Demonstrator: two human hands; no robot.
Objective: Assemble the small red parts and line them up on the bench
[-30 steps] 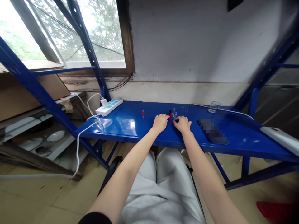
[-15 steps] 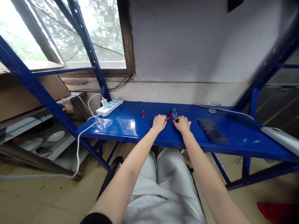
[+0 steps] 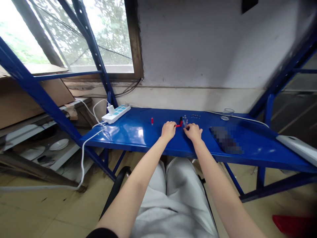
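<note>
My left hand (image 3: pixel 169 130) is closed round the thin red handle of a small red-and-black tool (image 3: pixel 181 122), whose upright head stands just to the right of my fingertips; its exact kind is too small to make out. My right hand (image 3: pixel 194 131) rests on the table to the right of the tool, thumb and fingers bent together at its base. Whatever lies between those fingers is hidden. Several small clear pieces (image 3: pixel 185 120) stand just beyond my right fingertips. Off to the left, a small red-topped piece (image 3: pixel 152 121) stands upright by itself.
On the blue table (image 3: pixel 123 134) are a white power strip (image 3: pixel 116 113) at the left, a row of tiny beads (image 3: pixel 195 116) at the back, a clear glass (image 3: pixel 227 114) and a dark blurred object (image 3: pixel 225 140) at the right. A white device (image 3: pixel 298 148) lies at the right edge.
My left hand has shifted very slightly left, and the red handle now lies more level. The right hand stays in almost the same place.
</note>
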